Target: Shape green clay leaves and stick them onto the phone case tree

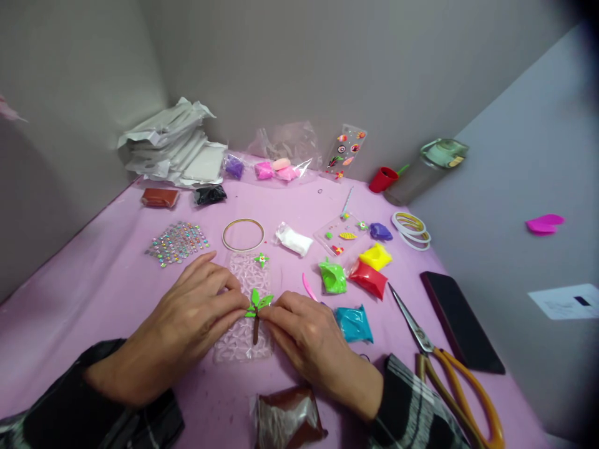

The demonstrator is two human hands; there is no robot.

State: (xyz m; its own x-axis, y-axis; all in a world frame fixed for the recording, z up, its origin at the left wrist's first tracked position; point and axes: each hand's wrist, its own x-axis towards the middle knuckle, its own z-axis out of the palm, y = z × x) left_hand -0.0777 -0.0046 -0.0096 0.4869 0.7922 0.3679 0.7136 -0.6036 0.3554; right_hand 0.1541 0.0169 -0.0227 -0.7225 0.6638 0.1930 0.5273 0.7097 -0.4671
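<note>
A clear phone case point(229, 346) with a crackled pattern lies flat in front of me. On it is a small clay palm tree point(256, 329) with a brown trunk and green leaves. My left hand point(189, 318) pinches at the leaves from the left, fingertips pressed together. From the right, my right hand point(311, 333) has its thumb and fingers closed at the top of the trunk, under the right-hand leaf. A green and white clay flower point(262, 260) sits near the case's far edge. Brown clay in a clear wrapper point(290, 418) lies close to me.
Scissors point(423, 343) and a dark phone point(461, 321) lie at right. Clay packets in green point(332, 276), red point(369, 279) and blue point(354, 323) surround my right hand. Rhinestones point(178, 243) lie at left, a tape ring point(243, 234) beyond the case, white packets point(175, 146) behind.
</note>
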